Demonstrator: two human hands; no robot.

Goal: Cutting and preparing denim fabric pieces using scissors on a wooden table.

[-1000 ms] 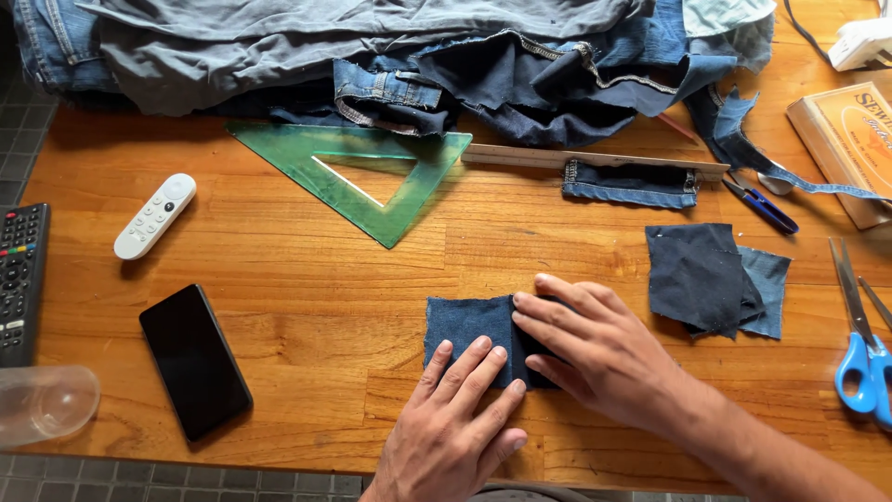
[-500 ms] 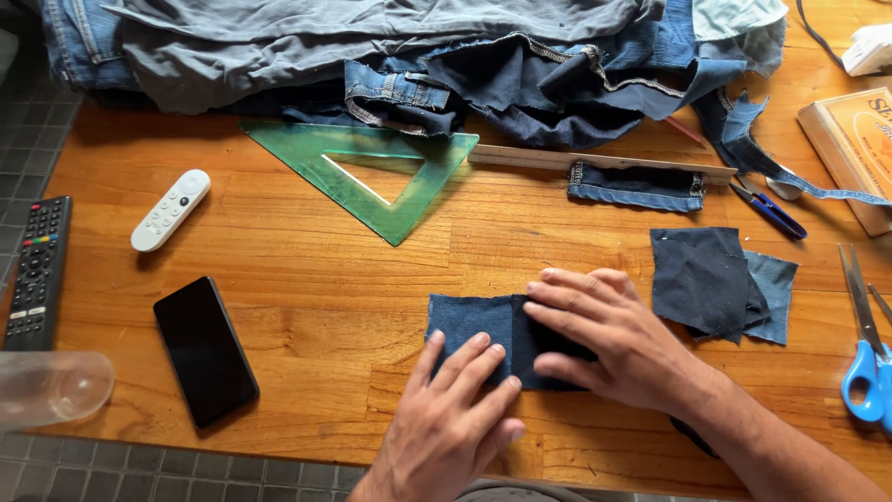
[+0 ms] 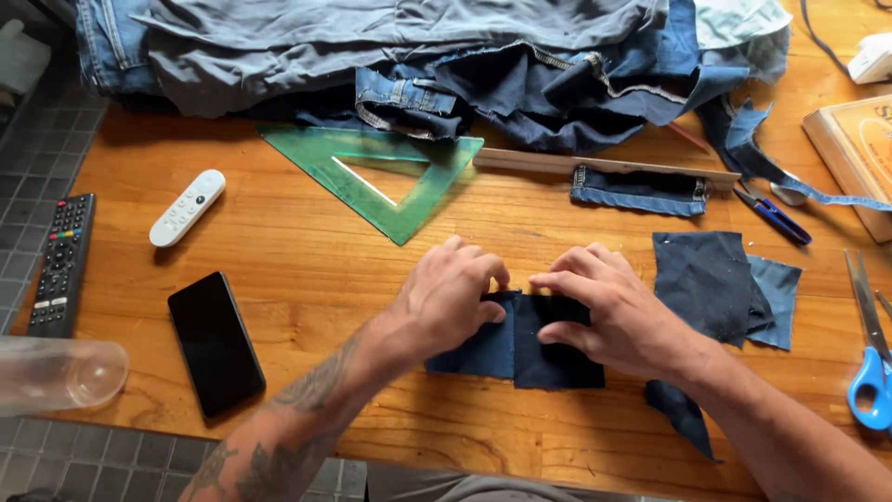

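Observation:
A dark blue denim patch (image 3: 520, 351) lies flat on the wooden table (image 3: 307, 260) near the front edge, with a fold or seam running down its middle. My left hand (image 3: 451, 296) rests on its left half, fingers curled at the top edge. My right hand (image 3: 604, 309) presses on its right half, fingertips meeting the left hand at the top of the fold. Both hands pinch the cloth there.
Several denim patches (image 3: 711, 284) lie to the right, blue scissors (image 3: 869, 358) beyond them. A green set square (image 3: 386, 177), wooden ruler (image 3: 604, 167) and heaped jeans (image 3: 418, 65) sit behind. A phone (image 3: 216, 342), white remote (image 3: 186, 207), black remote (image 3: 60, 265) and clear cup (image 3: 56, 374) lie left.
My left hand has moved up from the patch's near side to its top left edge. The patch now lies spread wider, and the view has shifted right.

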